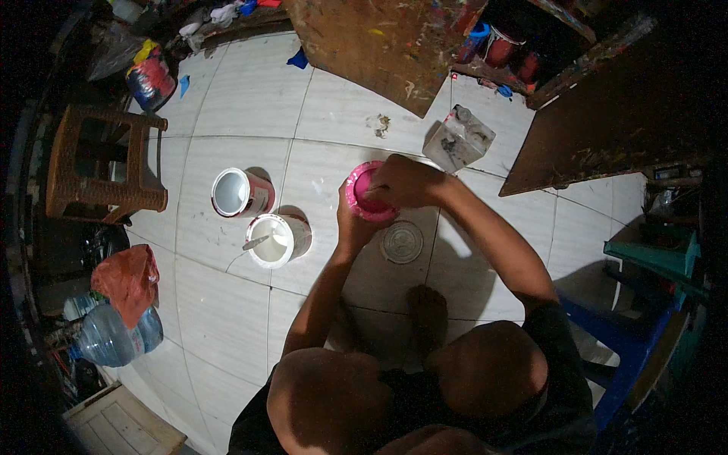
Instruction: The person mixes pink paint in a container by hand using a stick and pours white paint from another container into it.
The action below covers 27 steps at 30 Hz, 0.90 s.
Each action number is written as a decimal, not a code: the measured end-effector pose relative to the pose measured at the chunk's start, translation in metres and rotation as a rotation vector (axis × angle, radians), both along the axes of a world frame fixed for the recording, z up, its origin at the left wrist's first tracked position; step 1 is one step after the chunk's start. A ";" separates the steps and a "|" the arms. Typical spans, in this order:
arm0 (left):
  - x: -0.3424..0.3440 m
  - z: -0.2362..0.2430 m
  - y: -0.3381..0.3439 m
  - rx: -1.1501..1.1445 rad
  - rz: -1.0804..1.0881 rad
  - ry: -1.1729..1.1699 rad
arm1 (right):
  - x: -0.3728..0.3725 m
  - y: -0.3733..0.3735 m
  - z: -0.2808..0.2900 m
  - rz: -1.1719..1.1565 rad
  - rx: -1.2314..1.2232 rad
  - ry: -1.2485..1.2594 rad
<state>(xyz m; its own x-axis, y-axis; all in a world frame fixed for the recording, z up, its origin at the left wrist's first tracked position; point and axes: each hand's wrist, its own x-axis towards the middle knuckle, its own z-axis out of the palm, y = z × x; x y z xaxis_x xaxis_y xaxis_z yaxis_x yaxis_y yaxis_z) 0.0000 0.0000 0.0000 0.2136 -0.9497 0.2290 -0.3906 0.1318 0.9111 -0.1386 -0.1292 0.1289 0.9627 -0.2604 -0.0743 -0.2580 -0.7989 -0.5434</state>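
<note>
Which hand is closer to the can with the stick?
Left. The left hand holds the pink container, right of the can; the right hand is farther right, at the container's mouth.

Head-worn wide fisheye; faces down; knees (493,368) near, tiled floor (220,296) farther

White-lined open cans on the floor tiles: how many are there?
2, both left of the left hand: a farther can, and a nearer can with a stick inside. Others could be out of sight.
</note>
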 end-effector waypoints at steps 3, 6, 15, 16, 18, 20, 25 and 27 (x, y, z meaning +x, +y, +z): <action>-0.003 -0.002 0.005 0.003 0.001 0.101 | -0.006 0.002 -0.005 -0.105 0.016 0.124; 0.003 0.011 0.000 -0.037 0.017 0.024 | 0.001 0.002 -0.029 -0.169 0.014 -0.045; -0.004 0.009 -0.001 -0.043 0.018 0.089 | -0.001 0.000 -0.024 -0.025 -0.072 0.005; -0.001 0.004 -0.002 -0.031 0.015 0.088 | -0.002 -0.002 -0.010 -0.003 -0.018 0.051; 0.000 -0.002 0.000 -0.036 0.027 0.072 | -0.003 -0.004 -0.012 -0.046 -0.043 0.081; -0.008 0.009 -0.001 -0.073 0.050 0.043 | -0.007 -0.007 -0.038 -0.180 -0.206 0.053; -0.004 0.016 0.002 -0.073 0.010 0.027 | -0.005 -0.008 -0.002 -0.013 -0.024 0.108; -0.004 0.013 0.002 -0.055 0.022 0.072 | -0.005 -0.009 -0.007 -0.045 -0.074 0.125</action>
<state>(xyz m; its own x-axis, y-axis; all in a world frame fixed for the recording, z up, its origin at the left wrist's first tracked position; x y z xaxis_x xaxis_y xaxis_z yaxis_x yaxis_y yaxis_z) -0.0045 0.0018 0.0126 0.2519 -0.9311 0.2640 -0.3279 0.1746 0.9284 -0.1435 -0.1382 0.1217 0.9344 -0.3120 -0.1719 -0.3563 -0.8218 -0.4448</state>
